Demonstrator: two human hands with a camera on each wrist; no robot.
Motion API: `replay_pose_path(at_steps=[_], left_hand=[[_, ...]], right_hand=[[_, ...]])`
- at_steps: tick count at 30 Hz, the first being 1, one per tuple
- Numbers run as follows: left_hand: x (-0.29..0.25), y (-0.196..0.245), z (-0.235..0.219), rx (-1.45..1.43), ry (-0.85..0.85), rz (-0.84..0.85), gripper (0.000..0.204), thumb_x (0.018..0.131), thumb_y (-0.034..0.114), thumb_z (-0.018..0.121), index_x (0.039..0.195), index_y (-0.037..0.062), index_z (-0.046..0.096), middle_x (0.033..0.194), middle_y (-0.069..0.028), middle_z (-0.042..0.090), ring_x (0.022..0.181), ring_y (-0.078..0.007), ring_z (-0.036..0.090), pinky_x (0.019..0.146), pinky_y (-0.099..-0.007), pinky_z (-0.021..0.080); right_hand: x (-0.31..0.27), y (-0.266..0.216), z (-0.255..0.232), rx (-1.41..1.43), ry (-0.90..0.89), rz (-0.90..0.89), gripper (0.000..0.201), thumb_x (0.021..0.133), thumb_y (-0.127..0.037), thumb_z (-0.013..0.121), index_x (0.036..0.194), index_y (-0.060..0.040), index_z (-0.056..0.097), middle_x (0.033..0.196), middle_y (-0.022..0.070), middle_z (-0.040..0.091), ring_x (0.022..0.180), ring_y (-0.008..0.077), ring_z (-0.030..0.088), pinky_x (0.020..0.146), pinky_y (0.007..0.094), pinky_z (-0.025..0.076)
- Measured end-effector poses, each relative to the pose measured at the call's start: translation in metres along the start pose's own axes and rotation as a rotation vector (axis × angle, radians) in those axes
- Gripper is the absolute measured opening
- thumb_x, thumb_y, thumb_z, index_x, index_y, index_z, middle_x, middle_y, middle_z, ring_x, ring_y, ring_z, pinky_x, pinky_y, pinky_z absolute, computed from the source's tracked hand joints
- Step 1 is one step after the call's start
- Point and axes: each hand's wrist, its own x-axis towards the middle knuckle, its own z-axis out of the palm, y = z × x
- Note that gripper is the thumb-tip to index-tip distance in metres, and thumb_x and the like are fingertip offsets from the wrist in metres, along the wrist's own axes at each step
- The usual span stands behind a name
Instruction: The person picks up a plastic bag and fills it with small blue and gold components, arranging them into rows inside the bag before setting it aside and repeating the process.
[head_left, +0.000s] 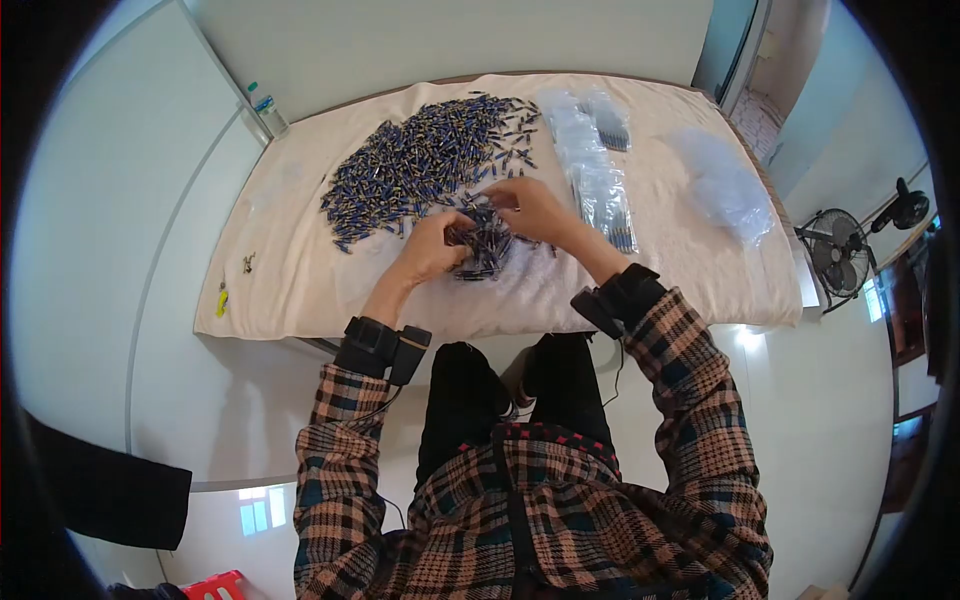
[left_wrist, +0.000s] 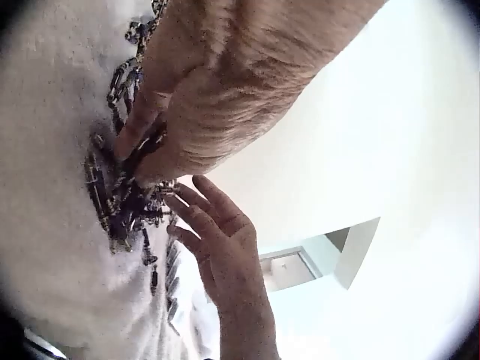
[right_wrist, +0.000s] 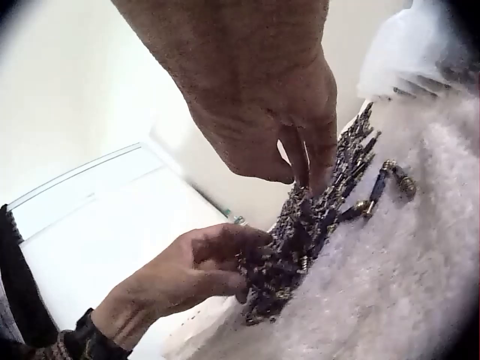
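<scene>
A small heap of slim dark-blue and gold cylindrical pieces (head_left: 485,245) lies on the cream cloth (head_left: 700,285) between the hands. My left hand (head_left: 433,246) cups the near left side of this heap, its thumb and fingers curled round some pieces, as the right wrist view also shows. My right hand (head_left: 530,208) is over the far right side. In the left wrist view the right hand's fingers (left_wrist: 206,214) are spread and slightly bent, tips right at the pieces. Behind both hands spreads a much larger pile of the same pieces (head_left: 420,155).
Clear plastic bags with pieces inside (head_left: 590,170) lie right of the large pile. Farther right sits a crumpled clear bag (head_left: 722,185). A bottle (head_left: 266,108) stands at the back left; a yellow-green item (head_left: 222,300) lies near the left edge. A fan (head_left: 838,255) stands right of the table.
</scene>
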Motion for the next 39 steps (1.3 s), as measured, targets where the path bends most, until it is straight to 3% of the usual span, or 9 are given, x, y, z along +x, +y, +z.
replay_pose_path(at_steps=[3,6,15,20,23,28,31,34,39], left_hand=[[-0.013,0.011,-0.001,0.133,-0.109,0.011,0.050,0.066,0.005,0.072,0.113,0.0002,0.054,0.092,-0.0075,0.060,0.082,-0.0193,0.059,0.073,-0.0299,0.049],[-0.025,0.018,0.006,0.576,-0.049,0.226,0.051,0.066,0.010,0.073,0.113,0.0019,0.056,0.091,-0.0111,0.058,0.087,-0.0279,0.057,0.082,-0.0358,0.046],[-0.014,0.008,0.011,0.636,-0.040,0.213,0.043,0.067,0.009,0.069,0.107,0.0032,0.057,0.090,-0.0187,0.056,0.090,-0.0389,0.053,0.083,-0.0412,0.044],[-0.007,-0.005,0.021,0.600,0.059,0.235,0.037,0.066,0.005,0.067,0.102,0.0038,0.058,0.090,-0.0194,0.059,0.091,-0.0389,0.055,0.080,-0.0415,0.045],[0.001,0.001,0.026,0.610,0.099,0.233,0.034,0.065,0.002,0.065,0.099,0.0035,0.059,0.089,-0.0192,0.061,0.089,-0.0392,0.056,0.077,-0.0415,0.046],[0.015,0.005,0.034,0.423,0.173,0.163,0.027,0.067,0.000,0.062,0.094,0.0010,0.061,0.083,-0.0162,0.065,0.079,-0.0323,0.062,0.070,-0.0379,0.048],[0.021,0.006,0.030,0.244,0.226,0.104,0.021,0.069,-0.001,0.060,0.091,-0.0010,0.061,0.081,-0.0147,0.066,0.076,-0.0298,0.064,0.068,-0.0367,0.050],[0.024,0.012,0.025,-0.207,0.124,-0.184,0.015,0.076,0.000,0.058,0.091,-0.0011,0.064,0.080,-0.0100,0.067,0.070,-0.0167,0.065,0.065,-0.0297,0.050],[0.030,-0.013,0.023,0.136,0.141,0.114,0.012,0.083,0.002,0.057,0.091,-0.0003,0.064,0.077,-0.0055,0.066,0.063,-0.0085,0.061,0.057,-0.0233,0.048]], right_hand=[[0.003,0.014,-0.009,-0.232,-0.006,-0.007,0.040,0.063,-0.005,0.058,0.103,-0.0065,0.066,0.084,0.0165,0.066,0.081,0.0342,0.062,0.075,0.0403,0.050],[0.000,0.013,-0.001,-0.435,-0.083,-0.064,0.045,0.064,-0.005,0.060,0.109,-0.0086,0.063,0.094,0.0185,0.063,0.090,0.0349,0.059,0.081,0.0404,0.048],[0.000,-0.007,0.012,-0.706,-0.425,-0.086,0.050,0.062,-0.008,0.063,0.112,-0.0115,0.061,0.105,0.0187,0.057,0.101,0.0346,0.053,0.082,0.0410,0.044],[-0.013,-0.025,0.001,-0.660,-0.450,0.000,0.043,0.062,-0.009,0.064,0.105,-0.0093,0.062,0.099,0.0182,0.059,0.097,0.0333,0.055,0.081,0.0420,0.044],[-0.018,-0.008,0.008,-0.403,-0.292,-0.105,0.039,0.062,-0.011,0.067,0.100,-0.0063,0.061,0.094,0.0192,0.061,0.090,0.0344,0.058,0.078,0.0407,0.046],[-0.027,-0.001,0.015,-0.281,-0.086,-0.100,0.032,0.063,-0.008,0.067,0.094,-0.0024,0.062,0.084,0.0190,0.064,0.078,0.0293,0.063,0.067,0.0396,0.050],[-0.028,-0.002,0.008,0.058,-0.045,0.152,0.029,0.070,-0.004,0.066,0.098,-0.0005,0.062,0.082,0.0140,0.066,0.067,0.0199,0.064,0.055,0.0318,0.050],[-0.032,-0.007,0.010,0.348,0.030,0.270,0.027,0.075,-0.001,0.063,0.101,0.0014,0.062,0.083,0.0105,0.066,0.066,0.0140,0.062,0.051,0.0265,0.050],[-0.046,0.004,0.010,0.418,0.044,0.388,0.024,0.082,0.002,0.057,0.105,0.0043,0.061,0.088,0.0073,0.067,0.069,0.0113,0.062,0.053,0.0217,0.051]])
